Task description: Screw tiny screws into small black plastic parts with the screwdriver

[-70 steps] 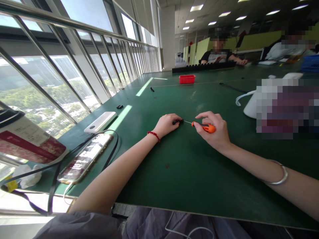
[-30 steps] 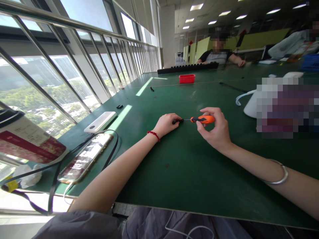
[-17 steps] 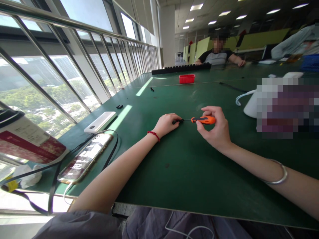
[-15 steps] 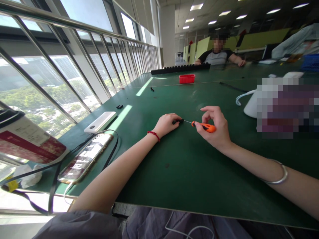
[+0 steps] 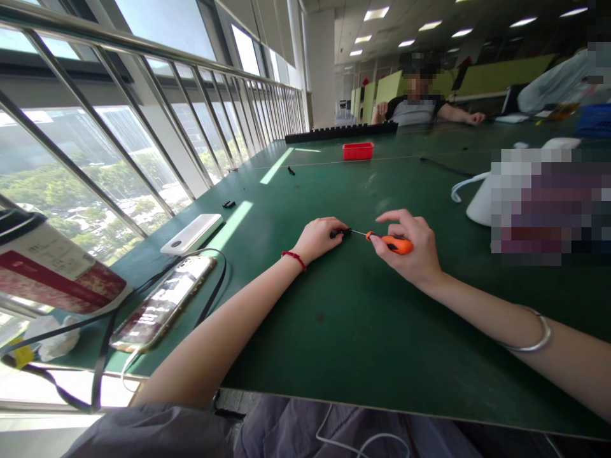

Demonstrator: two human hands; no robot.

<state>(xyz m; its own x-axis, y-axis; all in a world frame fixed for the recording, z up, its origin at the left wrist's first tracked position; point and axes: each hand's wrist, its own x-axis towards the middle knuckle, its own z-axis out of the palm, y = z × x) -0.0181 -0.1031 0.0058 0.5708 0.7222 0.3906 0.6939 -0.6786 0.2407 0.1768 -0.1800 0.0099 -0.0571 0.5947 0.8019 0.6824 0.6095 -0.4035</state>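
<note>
Screwdriver lengthwise, tip leftward

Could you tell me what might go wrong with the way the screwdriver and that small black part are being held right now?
The screwdriver has a thin tip set against the small black part, pinched by the left hand; a slip could jab those fingers. The part is tiny, so it might twist or pop out onto the green table. The right hand grips only with its fingertips, so control may be weak.

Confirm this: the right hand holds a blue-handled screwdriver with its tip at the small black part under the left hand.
Wrong on colour. In the head view the screwdriver in the right hand has an orange handle, not blue. Its tip does meet the small black part under the left hand.
</note>
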